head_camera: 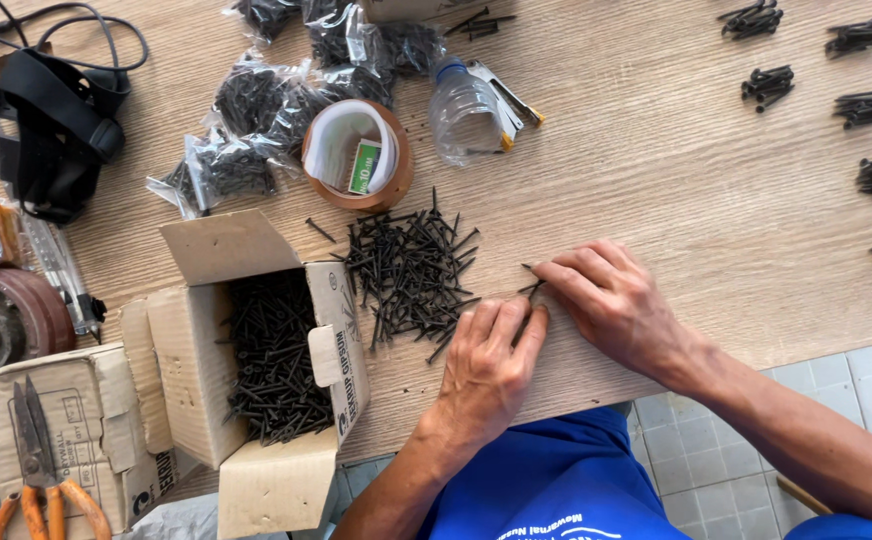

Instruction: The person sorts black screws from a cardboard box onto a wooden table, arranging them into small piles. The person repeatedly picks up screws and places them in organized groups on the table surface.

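A loose pile of black screws [411,270] lies on the wooden table [656,180]. My left hand [491,365] rests palm down just right of the pile, fingers curled over a few screws. My right hand [611,300] sits beside it, its fingertips pinching a couple of black screws [531,288] at the table surface. Both hands meet near the pile's right edge. How many screws each hand holds is hidden by the fingers.
An open cardboard box of screws [271,355] stands at the left. Bagged screws [256,110], a tape roll [361,155] and a clear plastic bottle [464,112] lie behind. Small screw bundles [861,105] sit at the far right. Pliers [36,465] rest on another box.
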